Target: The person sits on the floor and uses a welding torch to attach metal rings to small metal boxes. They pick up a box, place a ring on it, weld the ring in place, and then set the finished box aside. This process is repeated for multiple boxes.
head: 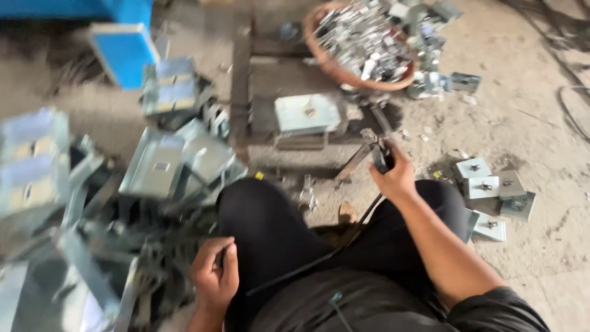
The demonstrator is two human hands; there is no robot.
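right hand (396,175): closed around the handle of a dark tool (380,155), centre-right of frame; black cable (344,237) runs from it down across the lap.
tool tip: points up-left at the metal frame (241,92), just below the plate; contact cannot be told, blurred.
left hand (215,276): lower left-centre, fingers curled in; something thin and dark may sit between them, cannot tell for sure. Beside the left knee, at the edge of the scrap pile.
plate (306,114): pale square metal plate with a centre hole, lying on the frame, upper centre.
basket (319,61): round reddish basket at top centre-right, heaped with small shiny metal parts; some spilled to its right.
brackets (491,184): small square metal pieces with bolts, on the floor right of the right hand, near the right knee.
sheet-metal parts (160,166): folded grey channels and trays, piled across the left half, heavily blurred.
blue box (126,52): upper left.
floor (528,117): dusty concrete.
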